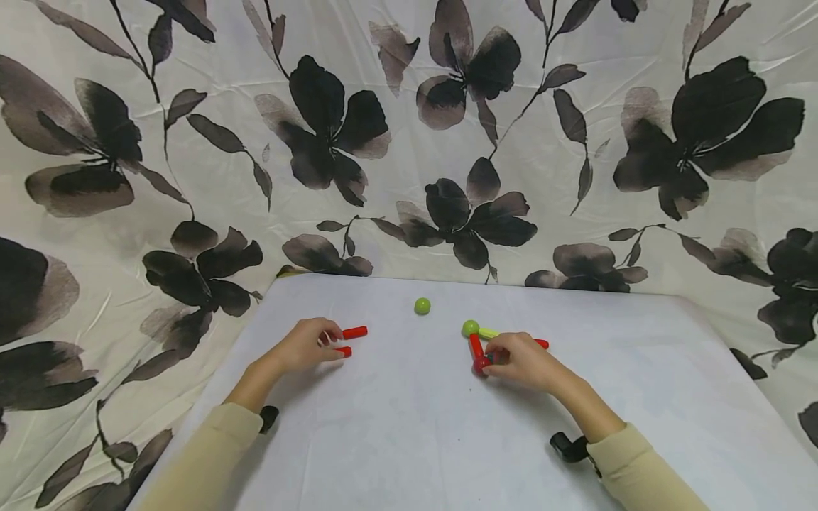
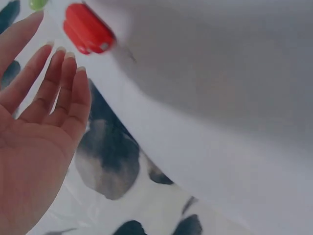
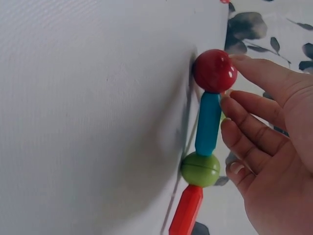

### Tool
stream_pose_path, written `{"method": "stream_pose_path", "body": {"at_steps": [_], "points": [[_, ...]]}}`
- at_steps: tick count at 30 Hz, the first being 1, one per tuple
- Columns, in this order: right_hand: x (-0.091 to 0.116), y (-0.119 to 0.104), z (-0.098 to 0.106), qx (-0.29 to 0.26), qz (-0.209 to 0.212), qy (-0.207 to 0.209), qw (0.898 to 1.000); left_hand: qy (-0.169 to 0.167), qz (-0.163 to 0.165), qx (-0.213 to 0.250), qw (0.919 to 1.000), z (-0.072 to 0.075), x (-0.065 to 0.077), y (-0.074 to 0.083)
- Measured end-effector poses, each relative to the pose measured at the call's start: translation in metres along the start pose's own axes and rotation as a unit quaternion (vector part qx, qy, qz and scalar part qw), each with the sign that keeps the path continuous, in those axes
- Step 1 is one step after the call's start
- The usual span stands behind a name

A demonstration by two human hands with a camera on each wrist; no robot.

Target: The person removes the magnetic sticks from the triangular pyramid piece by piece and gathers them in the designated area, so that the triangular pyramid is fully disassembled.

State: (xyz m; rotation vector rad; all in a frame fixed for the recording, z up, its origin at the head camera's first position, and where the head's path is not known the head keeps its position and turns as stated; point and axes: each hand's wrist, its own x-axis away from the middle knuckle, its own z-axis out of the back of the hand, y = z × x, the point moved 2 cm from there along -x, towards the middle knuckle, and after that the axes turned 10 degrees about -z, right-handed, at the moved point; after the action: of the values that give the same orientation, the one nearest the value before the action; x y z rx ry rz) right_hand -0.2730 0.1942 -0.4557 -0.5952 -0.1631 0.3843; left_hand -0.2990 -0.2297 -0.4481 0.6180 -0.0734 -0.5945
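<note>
My left hand [image 1: 309, 344] is by two short red sticks, the farther stick [image 1: 355, 331] and the nearer stick [image 1: 345, 351]. In the left wrist view its fingers are loosely extended, apart from the blurred red sticks [image 2: 88, 29]. The right hand [image 1: 527, 360] pinches a red ball [image 3: 215, 71] with thumb and forefinger. A blue stick [image 3: 209, 123] joins that ball to a green ball [image 3: 200, 169], from which another red stick [image 3: 187, 210] extends. In the head view, a red stick [image 1: 476, 345] joins the red ball to another green ball [image 1: 470, 328], which has a yellow-green stick [image 1: 488, 333]. The hand hides part of this structure.
A loose green ball [image 1: 422, 306] lies toward the table's far edge, between the hands. The white tabletop [image 1: 409, 426] meets a floral cloth [image 1: 383, 177] behind it. Black wrist-worn devices, left [image 1: 269, 419] and right [image 1: 569, 448], stick out near the sleeves.
</note>
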Motion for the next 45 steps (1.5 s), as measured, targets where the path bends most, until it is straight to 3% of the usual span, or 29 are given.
{"method": "stream_pose_path", "body": {"at_steps": [7, 13, 23, 32, 38, 45], "points": [[0.002, 0.006, 0.006, 0.004, -0.004, 0.012, 1.000, -0.010, -0.050, 0.007, 0.9987, -0.012, -0.013, 0.022], [0.000, 0.012, 0.010, 0.008, -0.005, 0.026, 1.000, -0.030, -0.071, 0.023, 0.9968, -0.029, -0.032, 0.038], [-0.008, 0.021, 0.012, 0.007, -0.033, 0.045, 0.998, -0.065, -0.072, 0.054, 0.9939, -0.059, -0.071, 0.070], [-0.029, 0.018, 0.010, 0.068, -0.068, 0.090, 0.991, -0.074, -0.066, 0.074, 0.9924, -0.086, -0.109, 0.084], [-0.043, 0.017, 0.004, 0.096, -0.066, 0.102, 0.988, -0.075, -0.064, 0.074, 0.9924, -0.099, -0.125, 0.095], [-0.047, 0.017, 0.000, 0.067, -0.075, 0.080, 0.992, -0.078, -0.064, 0.077, 0.9919, -0.114, -0.139, 0.101]]}}
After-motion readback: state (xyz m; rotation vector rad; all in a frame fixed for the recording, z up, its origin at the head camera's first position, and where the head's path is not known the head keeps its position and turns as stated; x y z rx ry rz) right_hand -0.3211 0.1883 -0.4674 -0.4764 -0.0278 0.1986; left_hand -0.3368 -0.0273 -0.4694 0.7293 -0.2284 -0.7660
